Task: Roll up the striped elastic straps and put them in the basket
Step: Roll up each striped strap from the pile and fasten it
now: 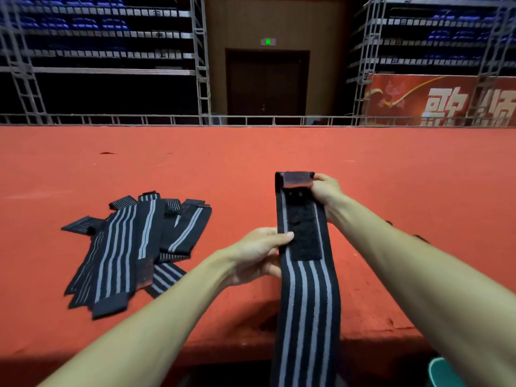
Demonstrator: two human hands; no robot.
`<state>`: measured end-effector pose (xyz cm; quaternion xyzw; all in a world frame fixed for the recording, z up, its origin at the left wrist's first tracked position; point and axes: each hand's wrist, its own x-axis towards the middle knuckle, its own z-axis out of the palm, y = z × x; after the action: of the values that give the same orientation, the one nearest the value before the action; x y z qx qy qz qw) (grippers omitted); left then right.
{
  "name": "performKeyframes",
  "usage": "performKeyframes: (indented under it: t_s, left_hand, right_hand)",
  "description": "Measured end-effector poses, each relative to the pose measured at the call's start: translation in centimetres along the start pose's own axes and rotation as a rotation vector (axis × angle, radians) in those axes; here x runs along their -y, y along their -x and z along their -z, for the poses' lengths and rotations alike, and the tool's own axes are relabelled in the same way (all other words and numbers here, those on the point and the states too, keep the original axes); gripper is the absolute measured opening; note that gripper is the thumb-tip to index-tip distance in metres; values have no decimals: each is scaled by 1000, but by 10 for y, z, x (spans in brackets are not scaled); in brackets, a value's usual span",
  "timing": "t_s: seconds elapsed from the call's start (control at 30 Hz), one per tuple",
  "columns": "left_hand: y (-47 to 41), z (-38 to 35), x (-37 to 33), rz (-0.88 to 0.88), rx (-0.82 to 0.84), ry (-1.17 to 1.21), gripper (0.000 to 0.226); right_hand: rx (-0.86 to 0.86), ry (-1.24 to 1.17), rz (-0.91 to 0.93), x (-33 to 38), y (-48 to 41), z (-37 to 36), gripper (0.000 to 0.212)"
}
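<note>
I hold one black strap with grey stripes [307, 297] stretched out above the red surface; its lower end hangs past the front edge. My right hand [326, 191] pinches the strap's far end, which is folded over. My left hand [259, 255] grips the strap's left edge beside a black hook-and-loop patch, thumb on top. A pile of several more striped straps [131, 247] lies flat to the left. No basket shows in this view.
The red carpeted surface [279, 152] stretches far ahead to a metal rail [251, 120]. Its front edge drops off just below my forearms. A teal object [444, 372] peeks in at the bottom right. Scaffolding, a dark door and a red banner stand behind.
</note>
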<state>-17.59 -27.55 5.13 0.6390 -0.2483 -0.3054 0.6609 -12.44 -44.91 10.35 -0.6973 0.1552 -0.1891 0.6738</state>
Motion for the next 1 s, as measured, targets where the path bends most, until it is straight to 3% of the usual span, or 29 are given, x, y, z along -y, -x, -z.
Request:
performKeyframes:
  t_s: [0.1, 0.27, 0.37, 0.53, 0.73, 0.8, 0.87, 1.0]
  left_hand:
    - [-21, 10, 33, 87, -89, -51, 24]
    - [-63, 33, 70, 30, -401, -264, 17]
    - [-83, 50, 84, -73, -517, -512, 19]
    - [-97, 65, 105, -64, -586, -969, 27]
    - [-103, 71, 110, -98, -733, -842, 8]
    - [-102, 73, 113, -102, -759, -803, 15]
    - [-101, 73, 115, -105, -745, -787, 26]
    - [-89, 77, 105, -41, -591, -877, 25]
  right_hand:
    - [50, 36, -96, -40, -19, -5, 12]
    - [0, 282, -77, -105, -63, -16, 28]
    - [-12, 313, -32, -129, -81, -31, 30]
    - [-118, 315, 45, -145, -110, -48, 16]
    - [-113, 403, -25, -161, -129, -58, 8]
    - [-54, 532, -19, -157, -123, -58, 17]
    - [14, 671, 24, -148, -111, -58, 26]
    - [78, 855, 171, -134, -85, -56, 44]
